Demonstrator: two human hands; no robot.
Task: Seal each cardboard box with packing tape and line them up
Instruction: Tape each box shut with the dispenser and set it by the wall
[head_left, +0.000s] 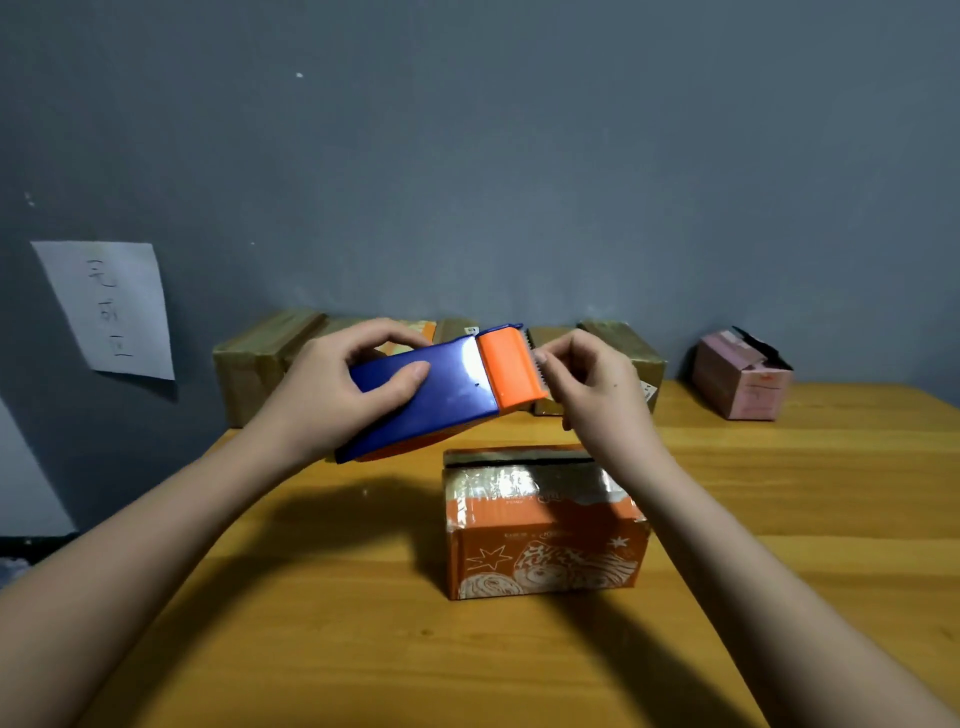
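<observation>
row of boxes: middle hidden behind tape dispenser
paper note: writing too blurred to read

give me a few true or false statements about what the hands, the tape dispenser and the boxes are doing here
1. The left hand grips the blue body of the tape dispenser. True.
2. The dispenser rests on the orange box. False: it is held in the air above and behind the box.
3. The right hand has its fingertips at the dispenser's toothed end. True.
4. The pink box stands at the far left of the table. False: it stands at the far right, near the wall.
5. Brown boxes stand in a row against the wall. True.
</observation>
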